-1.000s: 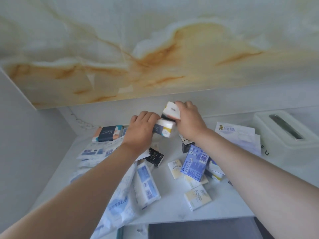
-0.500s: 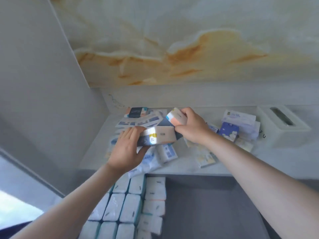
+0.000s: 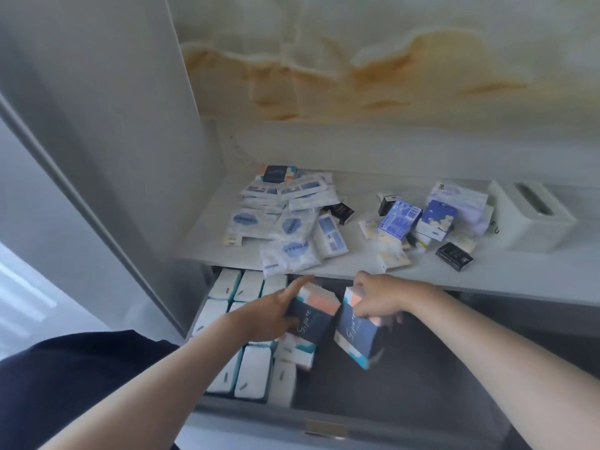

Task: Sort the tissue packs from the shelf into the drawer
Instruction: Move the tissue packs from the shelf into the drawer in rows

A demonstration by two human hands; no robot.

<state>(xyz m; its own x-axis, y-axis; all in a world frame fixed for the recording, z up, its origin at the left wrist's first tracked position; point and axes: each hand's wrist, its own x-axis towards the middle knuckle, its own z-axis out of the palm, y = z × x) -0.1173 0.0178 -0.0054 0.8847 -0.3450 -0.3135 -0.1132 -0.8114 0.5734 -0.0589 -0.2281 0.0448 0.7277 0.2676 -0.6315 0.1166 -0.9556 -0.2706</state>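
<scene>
The left hand (image 3: 269,315) grips a navy pack (image 3: 313,316). The right hand's (image 3: 383,298) grip holds a second pack (image 3: 355,334) just beside it. The drawer (image 3: 422,384) lies below both.

We see a navy tissue pack with peach and white bands (image 3: 313,315), a matching twin pack (image 3: 355,336) right of it, white teal-edged soft packs (image 3: 255,370) in a dark grey drawer (image 3: 406,384), and a far cream marble wall (image 3: 373,66) veined amber.
</scene>
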